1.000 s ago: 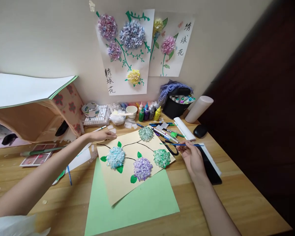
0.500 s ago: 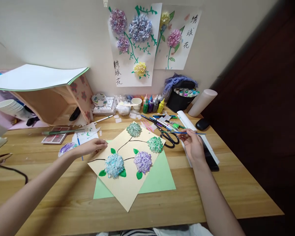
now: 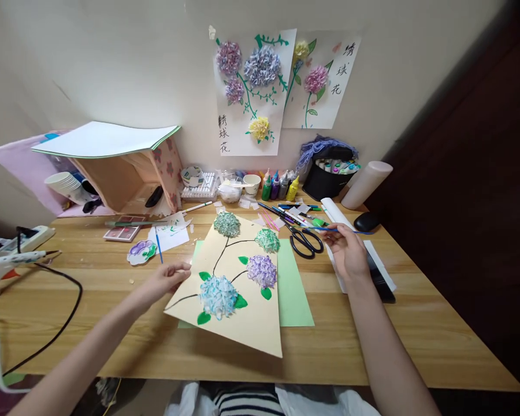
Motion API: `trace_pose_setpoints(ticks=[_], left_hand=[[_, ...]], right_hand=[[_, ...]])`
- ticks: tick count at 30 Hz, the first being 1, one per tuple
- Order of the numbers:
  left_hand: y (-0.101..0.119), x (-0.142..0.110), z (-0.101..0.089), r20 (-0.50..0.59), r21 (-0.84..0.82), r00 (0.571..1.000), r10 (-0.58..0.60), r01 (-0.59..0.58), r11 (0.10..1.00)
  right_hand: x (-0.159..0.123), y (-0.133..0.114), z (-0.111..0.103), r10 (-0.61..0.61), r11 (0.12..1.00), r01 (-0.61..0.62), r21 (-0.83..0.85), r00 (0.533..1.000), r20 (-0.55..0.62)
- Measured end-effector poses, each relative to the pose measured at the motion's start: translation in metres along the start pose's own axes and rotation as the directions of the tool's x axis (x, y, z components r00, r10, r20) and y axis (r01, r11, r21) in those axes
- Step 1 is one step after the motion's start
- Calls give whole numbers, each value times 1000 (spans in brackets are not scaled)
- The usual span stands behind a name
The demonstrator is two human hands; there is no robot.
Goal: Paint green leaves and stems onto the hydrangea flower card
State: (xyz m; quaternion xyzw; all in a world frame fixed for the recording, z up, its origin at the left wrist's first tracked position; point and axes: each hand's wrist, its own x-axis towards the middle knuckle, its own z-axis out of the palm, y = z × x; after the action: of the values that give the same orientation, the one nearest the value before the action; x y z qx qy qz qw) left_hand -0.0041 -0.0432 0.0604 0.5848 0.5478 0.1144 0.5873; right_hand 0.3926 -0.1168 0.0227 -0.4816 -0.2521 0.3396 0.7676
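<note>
My left hand [image 3: 173, 278] grips the left edge of a cream sheet of paper [image 3: 249, 323]. Its near corner is lifted off the table. On the sheet are raised blue [image 3: 219, 297], purple [image 3: 262, 271] and green flower heads, with painted leaves and dark stems. Partly under it lies a light green sheet [image 3: 295, 297]. My right hand [image 3: 345, 254] holds a thin blue paintbrush [image 3: 356, 231] between thumb and fingers, to the right of the cream sheet. Black-handled scissors [image 3: 305, 241] lie just left of that hand.
A palette [image 3: 141, 252] and another blue brush [image 3: 159, 245] lie at the left. Further left are a glue gun [image 3: 8, 267] and its black cable. Paint bottles [image 3: 275, 186], a paper cup [image 3: 252, 185] and a black marker bag [image 3: 327, 180] line the wall. A mouse [image 3: 366, 221] sits at right.
My left hand has swung the cream sheet round clockwise across the green sheet, and its near edge is now raised. My right hand still holds the paintbrush. The view has shifted left.
</note>
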Motion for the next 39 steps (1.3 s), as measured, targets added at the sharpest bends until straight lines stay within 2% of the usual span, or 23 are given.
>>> trace_pose_setpoints(ticks=[3,6,8,9,12,15,17,24,27,30,33,35,37,39], left_hand=[[-27,-22,26,-157,-172,987,-23,-4,985],[-55,-32,58,-308,-353,949,-68,-48,934],[-68,-35,80,-377,-484,922,-86,-118,867],[-71,-35,90,-372,-533,924,-92,-132,836],[-70,-36,116,-439,-591,892,-107,-197,782],[-58,-33,138,-503,-597,860,-90,-270,756],[-49,-28,153,-515,-612,853,-87,-294,734],[-18,-4,215,-398,-743,916,-60,-283,607],[-9,5,241,-350,-784,933,-86,-241,573],[-3,11,259,-270,-824,959,-86,-183,537],[2,14,263,-151,-842,986,-66,-93,532],[3,13,258,-63,-830,996,-67,-15,558],[2,10,245,52,-793,997,-64,80,604],[-3,6,225,204,-717,977,-59,190,671]], right_hand=[[-2,-8,2,-31,999,31,26,999,-14],[-2,-15,3,-76,995,79,64,996,-55],[-2,-18,3,-94,992,100,79,992,-82],[-2,-19,3,-98,991,105,83,991,-91],[-2,-21,2,-99,990,108,86,990,-102],[-2,-21,2,-97,991,106,82,989,-109],[-2,-23,0,-98,991,108,77,988,-117],[-3,-38,-12,-158,987,163,12,970,-188],[-4,-43,-17,-185,983,183,-31,964,-189],[-5,-42,-17,-172,985,164,-60,969,-179],[-7,-37,-13,-169,984,156,-91,972,-160],[-8,-34,-8,-169,979,152,-134,977,-127],[-11,-31,-1,-161,973,144,-177,984,-80],[-17,-27,9,-146,964,138,-229,989,-19]])
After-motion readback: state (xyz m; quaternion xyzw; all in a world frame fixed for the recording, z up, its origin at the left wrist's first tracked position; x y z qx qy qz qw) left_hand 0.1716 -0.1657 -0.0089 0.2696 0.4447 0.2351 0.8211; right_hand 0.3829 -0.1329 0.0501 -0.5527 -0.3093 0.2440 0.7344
